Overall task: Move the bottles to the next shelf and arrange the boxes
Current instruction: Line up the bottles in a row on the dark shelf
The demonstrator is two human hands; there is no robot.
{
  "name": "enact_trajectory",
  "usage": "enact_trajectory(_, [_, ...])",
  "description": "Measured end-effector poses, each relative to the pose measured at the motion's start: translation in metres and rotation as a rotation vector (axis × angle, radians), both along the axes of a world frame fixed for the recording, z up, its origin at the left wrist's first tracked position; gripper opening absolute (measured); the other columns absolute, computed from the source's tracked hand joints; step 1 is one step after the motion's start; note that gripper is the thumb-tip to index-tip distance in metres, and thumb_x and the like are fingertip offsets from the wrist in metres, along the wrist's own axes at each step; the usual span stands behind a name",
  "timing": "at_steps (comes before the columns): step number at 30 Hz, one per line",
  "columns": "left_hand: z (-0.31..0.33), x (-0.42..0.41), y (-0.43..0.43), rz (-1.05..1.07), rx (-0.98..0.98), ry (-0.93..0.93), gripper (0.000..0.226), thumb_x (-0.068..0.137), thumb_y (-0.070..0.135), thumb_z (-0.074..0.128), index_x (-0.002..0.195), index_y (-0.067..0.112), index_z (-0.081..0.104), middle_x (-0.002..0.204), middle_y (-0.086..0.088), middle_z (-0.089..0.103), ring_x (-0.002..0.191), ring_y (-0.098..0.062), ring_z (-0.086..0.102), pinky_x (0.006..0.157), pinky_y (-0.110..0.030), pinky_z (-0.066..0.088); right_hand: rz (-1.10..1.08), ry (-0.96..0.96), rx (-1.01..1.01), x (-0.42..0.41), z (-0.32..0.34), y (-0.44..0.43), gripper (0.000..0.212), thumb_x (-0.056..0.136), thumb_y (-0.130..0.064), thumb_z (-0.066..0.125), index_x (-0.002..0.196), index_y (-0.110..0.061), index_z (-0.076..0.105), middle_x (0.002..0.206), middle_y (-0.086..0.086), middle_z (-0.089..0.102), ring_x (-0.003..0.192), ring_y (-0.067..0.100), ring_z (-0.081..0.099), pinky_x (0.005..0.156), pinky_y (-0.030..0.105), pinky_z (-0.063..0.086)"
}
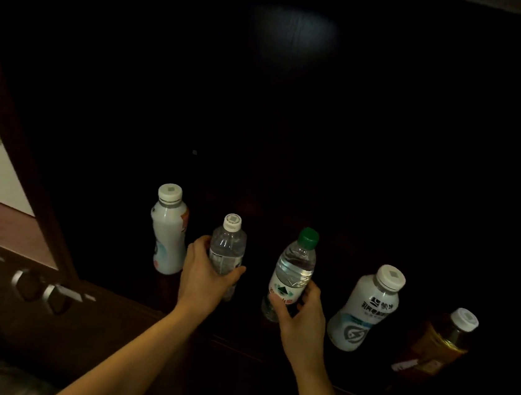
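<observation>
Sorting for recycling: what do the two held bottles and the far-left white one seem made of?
White-capped bottle in the left hand: likely thin clear plastic, see-through and glossy. Green-capped bottle in the right hand: the same, with a printed label. Far-left bottle: opaque white, plastic or sleeve-wrapped; dim light leaves it open.

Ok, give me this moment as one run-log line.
left hand: grips clear white-capped bottle | right hand: grips green-capped bottle | rest: two white bottles, amber bottle untouched

5 capped bottles (365,306) in a row
</observation>
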State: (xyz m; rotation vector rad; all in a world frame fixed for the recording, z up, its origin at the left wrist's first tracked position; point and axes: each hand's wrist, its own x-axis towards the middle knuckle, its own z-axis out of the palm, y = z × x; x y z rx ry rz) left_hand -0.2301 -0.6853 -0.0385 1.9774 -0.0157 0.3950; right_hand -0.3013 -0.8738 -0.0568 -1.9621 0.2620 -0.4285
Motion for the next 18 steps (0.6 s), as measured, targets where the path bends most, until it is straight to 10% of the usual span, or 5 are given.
enact_trajectory(6, [-0.003, 0.008, 0.025, -0.241, -0.156, 0.111, 0.073, 0.069, 0.021, 0.088, 0.125, 0.022, 0.042, 0.118, 0.008, 0.062, 0.108, -0.009, 0.064, 0.090, -0.032, 0.056, -0.019, 0.006, 0.001, 0.003, -0.004, 0.000, 0.068, 0.083, -0.033, 0.080, 0.141, -0.027, 0.045, 0.126, -0.015, 0.060, 0.106, -0.014, 0.055, 0.078, -0.002, 0.042])
enact_trajectory(18, [0.016, 0.026, 0.059, -0.560, -0.144, 0.260, 0.060, 0.076, 0.004, 0.081, 0.125, 0.019, 0.051, 0.124, 0.004, 0.061, 0.115, -0.008, 0.060, 0.093, -0.015, 0.048, 0.014, 0.006, -0.008, 0.002, -0.006, -0.003, 0.066, 0.085, -0.033, 0.077, 0.143, -0.028, 0.045, 0.125, -0.020, 0.060, 0.110, -0.019, 0.054, 0.083, 0.000, 0.043])
